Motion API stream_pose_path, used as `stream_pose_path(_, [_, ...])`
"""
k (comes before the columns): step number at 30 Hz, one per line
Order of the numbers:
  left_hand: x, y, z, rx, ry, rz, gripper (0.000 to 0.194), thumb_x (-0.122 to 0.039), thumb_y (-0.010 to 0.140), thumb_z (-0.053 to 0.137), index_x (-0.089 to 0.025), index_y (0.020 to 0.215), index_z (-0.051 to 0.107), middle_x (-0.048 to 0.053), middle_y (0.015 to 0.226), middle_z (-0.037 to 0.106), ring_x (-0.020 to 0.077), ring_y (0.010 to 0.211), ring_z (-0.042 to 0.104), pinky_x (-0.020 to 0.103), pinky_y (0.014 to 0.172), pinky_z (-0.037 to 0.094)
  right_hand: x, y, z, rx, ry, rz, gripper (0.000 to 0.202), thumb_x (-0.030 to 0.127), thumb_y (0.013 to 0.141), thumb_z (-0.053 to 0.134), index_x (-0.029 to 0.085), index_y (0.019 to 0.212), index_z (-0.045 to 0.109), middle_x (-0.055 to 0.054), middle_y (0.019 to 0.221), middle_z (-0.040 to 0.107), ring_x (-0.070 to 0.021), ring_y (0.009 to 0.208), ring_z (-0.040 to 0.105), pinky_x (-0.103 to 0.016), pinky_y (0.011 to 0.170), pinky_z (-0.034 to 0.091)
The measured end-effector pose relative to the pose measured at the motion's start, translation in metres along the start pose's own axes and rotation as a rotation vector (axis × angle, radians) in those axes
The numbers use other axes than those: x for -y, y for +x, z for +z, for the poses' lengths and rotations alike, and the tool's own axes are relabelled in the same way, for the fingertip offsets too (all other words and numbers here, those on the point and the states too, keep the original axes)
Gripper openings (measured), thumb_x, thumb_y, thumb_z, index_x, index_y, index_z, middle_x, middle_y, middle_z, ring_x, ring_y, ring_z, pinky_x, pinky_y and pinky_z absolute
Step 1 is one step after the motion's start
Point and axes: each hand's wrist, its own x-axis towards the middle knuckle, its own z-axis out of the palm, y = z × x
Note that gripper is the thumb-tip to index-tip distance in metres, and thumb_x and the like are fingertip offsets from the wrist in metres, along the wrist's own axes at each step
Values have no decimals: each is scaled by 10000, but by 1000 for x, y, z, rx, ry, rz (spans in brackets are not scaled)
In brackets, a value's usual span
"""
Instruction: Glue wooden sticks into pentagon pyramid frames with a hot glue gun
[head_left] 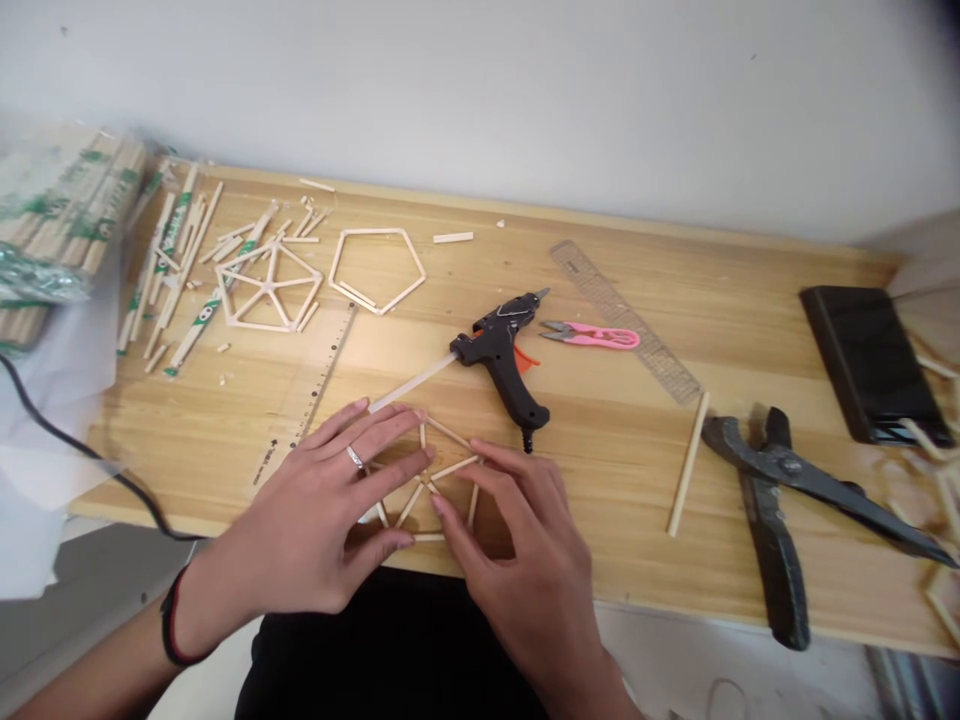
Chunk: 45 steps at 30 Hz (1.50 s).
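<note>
One spoked pentagon point(268, 287) and one bare pentagon point(373, 232) lie finished-looking; your half-curled left hand point(315, 520) and right hand point(525, 530) hold a third frame point(450, 433), its joints unclear.

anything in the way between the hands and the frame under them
Nothing visible: the left hand and right hand both touch the frame. The glue gun lies beyond it, and the glue stick ends by the left hand's fingers, but neither blocks them.
</note>
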Motion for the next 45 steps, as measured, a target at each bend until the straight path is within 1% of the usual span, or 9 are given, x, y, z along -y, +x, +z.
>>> stream_pose_path(10, [1,-1,0,1,-5,5,499,-365,989,651,-223,1463,588,114,1667,475,316,1547,453,553,1328,293,0,0,-1,13,15,2,180,153,965,731,205,1117,652,-125,1191,686,-267,1109,662,-448,954,596])
stream_pose_path(15, [0,-1,0,-3,-11,10,508,-363,990,655,-221,1473,587,108,1668,478,315,1554,444,543,1337,280,-1,-1,0,14,29,2,250,136,963,727,199,1197,661,-131,1208,675,-266,1109,645,-428,914,607])
stream_pose_path(23, [1,-1,1,0,0,9,500,-380,1007,635,-230,1480,572,95,1675,469,284,1572,416,521,1345,253,0,-2,0,4,25,7,241,124,956,735,204,1177,684,-133,1226,669,-249,1061,640,-427,870,614])
stream_pose_path(31, [1,0,-1,5,-11,-2,512,-375,992,656,-229,1477,587,103,1677,470,314,1553,447,545,1337,286,0,-1,1,-2,36,7,231,117,949,737,202,1157,687,-134,1223,673,-250,1056,648,-435,883,616])
stream_pose_path(34, [1,-1,0,-6,-12,29,539,-354,988,667,-225,1502,574,84,1657,508,313,1579,410,541,1347,278,0,-1,1,-3,34,11,224,125,953,734,205,1157,690,-130,1219,676,-248,1045,651,-438,884,617])
stream_pose_path(37, [3,-3,2,-22,-3,77,563,-329,1008,654,-202,1543,538,63,1611,572,284,1608,361,517,1369,241,0,-1,1,-3,30,14,218,126,954,734,196,1157,701,-133,1214,678,-250,1058,652,-427,887,615])
stream_pose_path(39, [4,-4,3,-29,-12,110,553,-303,1018,648,-183,1546,535,62,1594,592,267,1617,346,494,1372,251,0,-1,1,-6,32,15,211,122,949,737,189,1147,707,-137,1218,678,-253,1073,649,-424,900,612])
stream_pose_path(41, [5,-5,3,-31,-35,151,520,-263,1025,644,-179,1530,555,68,1586,599,254,1608,366,479,1365,288,0,-1,1,-10,37,9,207,117,946,737,184,1140,708,-139,1215,680,-255,1080,645,-425,909,608])
stream_pose_path(45, [6,-5,2,-41,-71,209,431,-201,1025,641,-202,1455,634,96,1566,612,247,1545,479,475,1337,362,-1,-1,2,-12,46,1,224,105,952,724,185,1161,704,-137,1204,690,-256,1068,644,-429,899,608])
